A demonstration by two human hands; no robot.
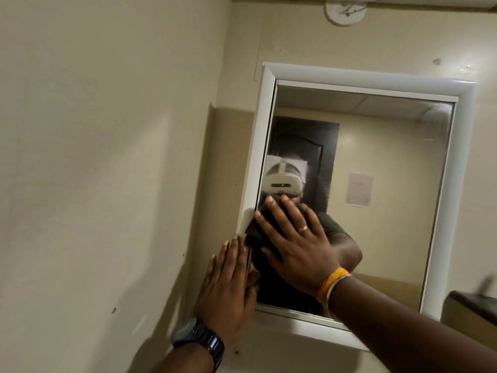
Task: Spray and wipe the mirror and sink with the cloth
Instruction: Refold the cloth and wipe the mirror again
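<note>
A white-framed mirror (390,162) hangs on the cream wall. My right hand (293,243) lies flat with fingers spread, pressing a dark cloth (254,230) against the glass at the mirror's lower left. My left hand (226,284) rests flat with straight fingers against the mirror's left frame edge, just below the cloth. A dark watch sits on my left wrist; an orange and white band circles my right wrist. The glass reflects a person wearing a headset. No spray bottle shows.
A dark counter edge with a blurred tap (481,297) appears at the lower right. A round white fitting (345,10) is mounted high on the wall above the mirror. Bare cream wall (94,157) fills the left side.
</note>
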